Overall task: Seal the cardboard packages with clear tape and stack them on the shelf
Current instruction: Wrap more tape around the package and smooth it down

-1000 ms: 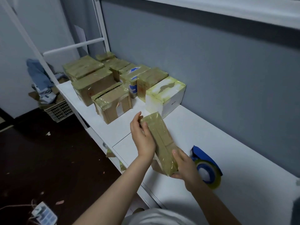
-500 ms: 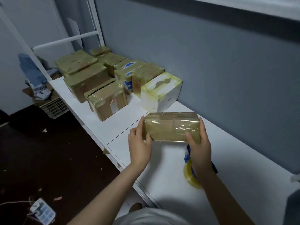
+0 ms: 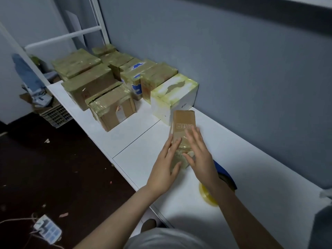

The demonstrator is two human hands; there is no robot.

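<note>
**Both hands lying flat on a small package**

Head view: the small package point(image 3: 183, 123) is lying lengthwise on the white shelf point(image 3: 140, 153), its far end just beside the white box point(image 3: 172, 99) at 12 o'clock. The left hand point(image 3: 162, 164) is resting along its left edge, fingers straight, gripping nothing. The right hand point(image 3: 199, 155) is lying on top, fingers straight and slightly spread. The tape roll point(image 3: 206, 194) is sitting at 5 o'clock from the package, partly hidden by the right forearm. Taped boxes point(image 3: 111, 105) are crowding the shelf at 11 o'clock.
</note>
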